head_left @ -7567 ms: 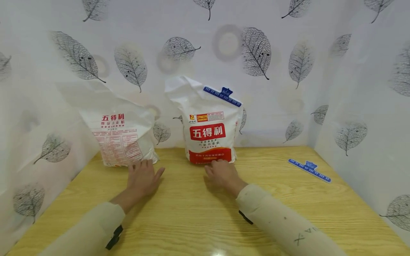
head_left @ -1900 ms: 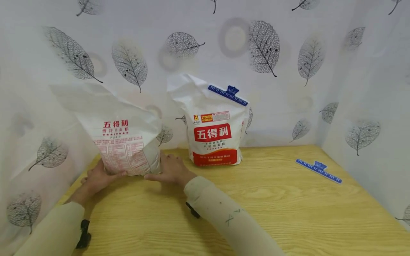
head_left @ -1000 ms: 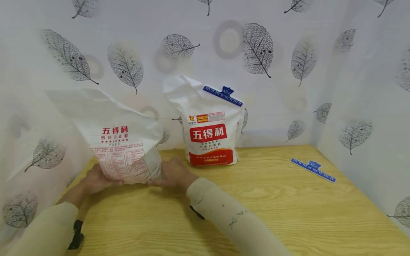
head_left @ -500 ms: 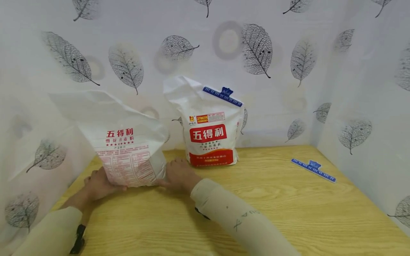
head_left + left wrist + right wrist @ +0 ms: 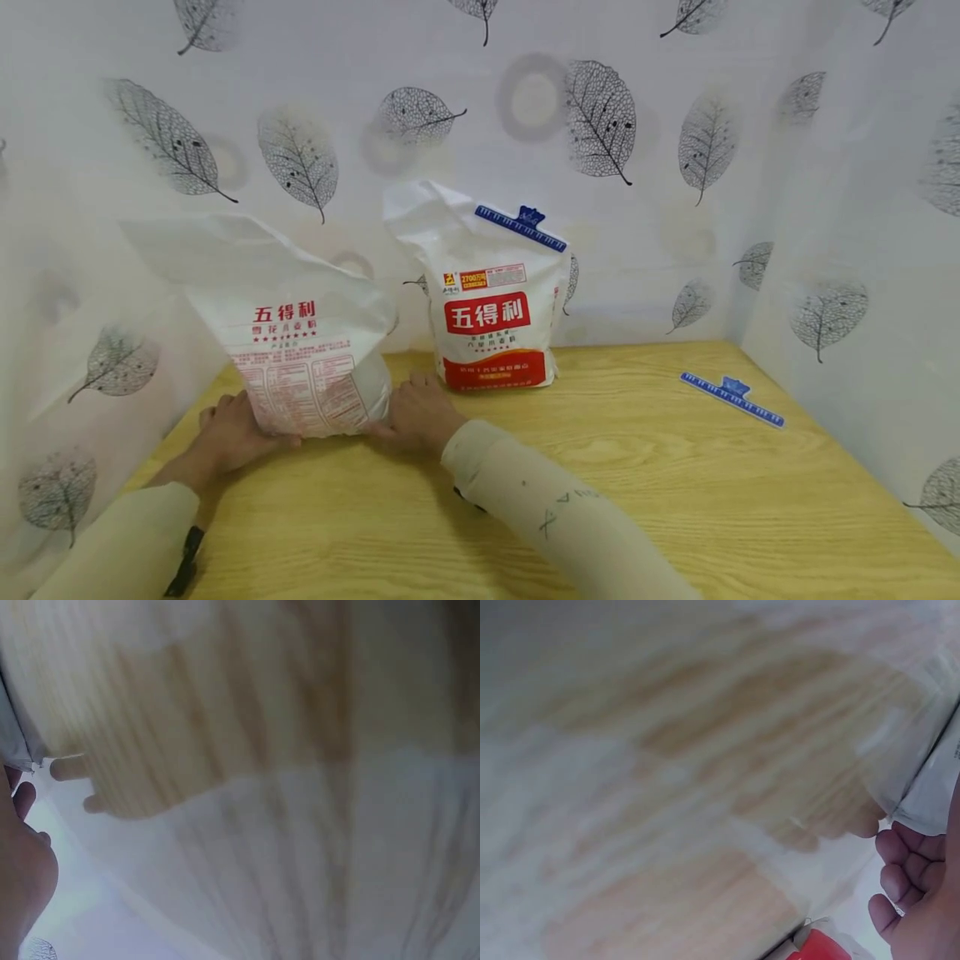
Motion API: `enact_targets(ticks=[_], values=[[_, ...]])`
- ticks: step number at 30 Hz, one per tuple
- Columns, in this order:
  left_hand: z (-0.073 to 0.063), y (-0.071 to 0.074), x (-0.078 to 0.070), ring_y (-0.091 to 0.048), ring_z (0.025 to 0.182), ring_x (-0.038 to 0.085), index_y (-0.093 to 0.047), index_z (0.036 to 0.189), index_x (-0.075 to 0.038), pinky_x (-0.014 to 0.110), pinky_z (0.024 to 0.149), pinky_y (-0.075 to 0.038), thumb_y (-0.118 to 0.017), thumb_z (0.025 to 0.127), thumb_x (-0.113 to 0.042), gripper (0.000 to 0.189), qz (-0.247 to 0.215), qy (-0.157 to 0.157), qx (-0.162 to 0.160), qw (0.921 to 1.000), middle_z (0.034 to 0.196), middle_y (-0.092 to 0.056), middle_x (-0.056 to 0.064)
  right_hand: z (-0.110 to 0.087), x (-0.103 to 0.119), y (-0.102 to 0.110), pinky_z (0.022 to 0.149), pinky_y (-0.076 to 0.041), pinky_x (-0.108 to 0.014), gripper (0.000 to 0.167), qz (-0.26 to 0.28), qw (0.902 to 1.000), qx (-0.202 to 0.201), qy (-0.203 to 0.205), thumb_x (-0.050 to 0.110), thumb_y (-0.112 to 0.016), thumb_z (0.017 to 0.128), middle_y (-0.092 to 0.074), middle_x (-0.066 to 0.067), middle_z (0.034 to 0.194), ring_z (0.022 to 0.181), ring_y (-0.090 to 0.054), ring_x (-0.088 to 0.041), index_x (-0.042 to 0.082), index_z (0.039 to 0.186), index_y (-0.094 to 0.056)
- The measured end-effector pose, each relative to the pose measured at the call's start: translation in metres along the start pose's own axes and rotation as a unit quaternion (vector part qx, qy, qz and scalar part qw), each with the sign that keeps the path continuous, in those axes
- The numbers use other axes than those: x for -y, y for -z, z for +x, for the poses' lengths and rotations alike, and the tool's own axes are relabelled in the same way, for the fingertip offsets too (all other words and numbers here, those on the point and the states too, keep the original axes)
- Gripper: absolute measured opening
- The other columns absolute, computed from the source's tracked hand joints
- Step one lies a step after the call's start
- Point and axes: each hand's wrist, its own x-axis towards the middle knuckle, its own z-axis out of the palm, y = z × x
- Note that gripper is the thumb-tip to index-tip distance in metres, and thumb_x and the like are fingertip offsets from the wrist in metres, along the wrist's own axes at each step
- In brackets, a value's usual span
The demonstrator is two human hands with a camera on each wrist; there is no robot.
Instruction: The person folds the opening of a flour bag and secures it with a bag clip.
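Unclipped wheat-flour bag (image 5: 296, 350): centre-left of frame, on bench (image 5: 675, 467) | directly between the hands, neither nearer | long axis slants toward upper left | left hand (image 5: 234, 433) grips lower-left corner, right hand (image 5: 423, 417) grips lower-right

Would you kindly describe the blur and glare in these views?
Head: soft, fairly even light, though small print on the held bag is unreadable; left wrist: tabletop smeared, bright glare beside the left hand; right wrist: tabletop blurred under whitish reflections, right hand comparatively clear.
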Motion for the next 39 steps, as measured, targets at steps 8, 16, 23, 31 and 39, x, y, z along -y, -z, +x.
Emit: enact_targets(ticks=[8,16,23,31,39], values=[[-0.001,-0.006,-0.001,-0.050,0.109,0.049,-0.043,0.136,-0.003,0.068,0.090,-0.026,-0.072,0.072,-0.074,0.100,0.001,-0.015,-0.008,0.9999,0.130,-0.056,0.028,-0.004,-0.003,-0.002,0.090,-0.040,-0.034,0.063,0.023,0.9995,0.017,-0.010,0.074,-0.037,0.094,-0.063,0.002,0.088,0.092,-0.049,-0.017,0.018,0.089,-0.065],[0.000,-0.010,-0.002,-0.048,0.112,0.050,-0.041,0.138,-0.004,0.068,0.088,-0.028,-0.072,0.072,-0.073,0.101,-0.022,-0.017,-0.004,0.9996,0.134,-0.053,0.026,-0.011,-0.007,0.001,0.096,-0.040,-0.036,0.066,0.021,0.9994,0.026,-0.008,0.075,-0.036,0.094,-0.066,0.001,0.091,0.097,-0.051,-0.018,0.017,0.098,-0.068],[-0.001,-0.004,-0.016,-0.050,0.111,0.050,-0.041,0.140,-0.006,0.067,0.083,-0.031,-0.076,0.073,-0.066,0.097,-0.047,-0.016,0.023,0.9985,0.138,-0.051,0.027,-0.015,-0.013,0.000,0.098,-0.039,-0.038,0.067,0.017,0.9996,0.023,0.002,0.076,-0.033,0.094,-0.064,0.001,0.087,0.098,-0.053,-0.018,0.018,0.091,-0.067],[0.002,-0.002,-0.018,-0.045,0.111,0.056,-0.038,0.144,-0.006,0.071,0.079,-0.028,-0.078,0.074,-0.061,0.097,-0.091,-0.013,0.065,0.9937,0.143,-0.046,0.031,-0.019,-0.017,-0.002,0.092,-0.039,-0.037,0.067,0.015,0.9995,0.029,-0.005,0.078,-0.032,0.093,-0.062,0.002,0.087,0.097,-0.051,-0.018,0.019,0.087,-0.064],[-0.005,-0.003,-0.021,-0.049,0.099,0.044,-0.048,0.135,-0.009,0.063,0.081,-0.022,-0.079,0.071,-0.064,0.090,-0.069,-0.021,0.024,0.9971,0.134,-0.055,0.024,-0.021,-0.019,-0.002,0.089,-0.038,-0.036,0.068,0.012,0.9995,0.029,0.004,0.078,-0.031,0.093,-0.061,0.002,0.088,0.095,-0.050,-0.017,0.019,0.091,-0.065]])
